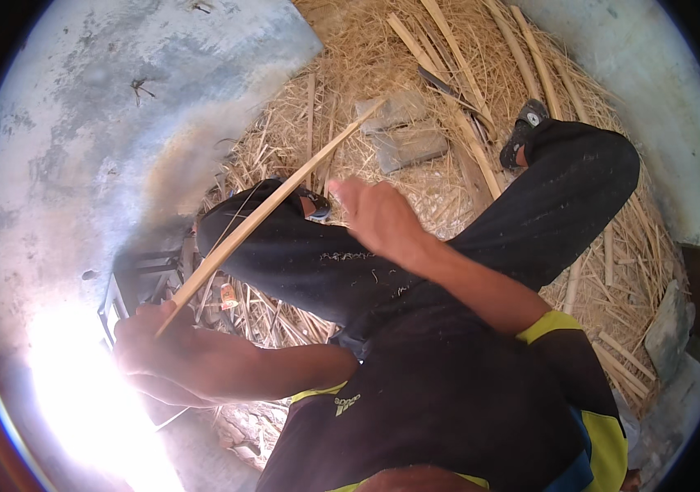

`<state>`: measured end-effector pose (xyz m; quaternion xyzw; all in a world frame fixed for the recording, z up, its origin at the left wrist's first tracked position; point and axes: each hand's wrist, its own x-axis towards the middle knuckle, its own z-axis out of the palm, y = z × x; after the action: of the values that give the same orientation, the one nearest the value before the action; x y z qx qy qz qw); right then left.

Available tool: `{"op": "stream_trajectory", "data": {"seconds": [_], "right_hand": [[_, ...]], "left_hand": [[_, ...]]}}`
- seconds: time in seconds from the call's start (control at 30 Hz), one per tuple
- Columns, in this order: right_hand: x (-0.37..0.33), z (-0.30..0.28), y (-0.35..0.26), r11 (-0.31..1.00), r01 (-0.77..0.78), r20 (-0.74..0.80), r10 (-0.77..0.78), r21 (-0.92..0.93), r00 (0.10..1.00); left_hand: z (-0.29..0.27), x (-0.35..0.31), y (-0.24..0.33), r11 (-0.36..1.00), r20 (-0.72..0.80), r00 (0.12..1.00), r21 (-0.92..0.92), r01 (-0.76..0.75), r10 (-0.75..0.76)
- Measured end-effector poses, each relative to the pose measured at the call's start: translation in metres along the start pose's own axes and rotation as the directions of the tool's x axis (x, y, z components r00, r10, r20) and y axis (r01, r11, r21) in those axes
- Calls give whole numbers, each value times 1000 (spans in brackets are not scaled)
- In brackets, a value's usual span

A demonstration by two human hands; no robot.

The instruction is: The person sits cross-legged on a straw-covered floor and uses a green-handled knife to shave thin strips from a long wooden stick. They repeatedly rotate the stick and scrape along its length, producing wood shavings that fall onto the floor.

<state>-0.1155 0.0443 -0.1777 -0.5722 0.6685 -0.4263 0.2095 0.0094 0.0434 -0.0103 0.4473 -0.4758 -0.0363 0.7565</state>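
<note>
Clamping your left hand (163,354) on its near end, you are holding a probably light, springy strip (261,216); your right hand (384,218) is hovering, grip unclear.

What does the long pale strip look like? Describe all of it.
The long, narrow strip is pale tan, wood- or bamboo-like and roughly straight, its left edge slightly frayed. It slants up and rightward across the view, its far end looking narrower. The left hand grips its near end; the right hand appears apart from it.
</note>
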Motion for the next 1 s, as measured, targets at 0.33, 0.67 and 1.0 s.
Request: {"op": "stream_trajectory", "data": {"seconds": [0.33,0.67,1.0], "right_hand": [[9,-6,4,968,-238,129,227,80,965],[20,-5,29,960,-279,121,276,12,954],[29,-20,20,983,-139,134,122,122,983]], "left_hand": [[8,0,6,994,14,998,84,-68,67],[14,1,5,923,-15,987,356,-146,162],[2,0,-16,654,136,883,624,-428,449]]}}
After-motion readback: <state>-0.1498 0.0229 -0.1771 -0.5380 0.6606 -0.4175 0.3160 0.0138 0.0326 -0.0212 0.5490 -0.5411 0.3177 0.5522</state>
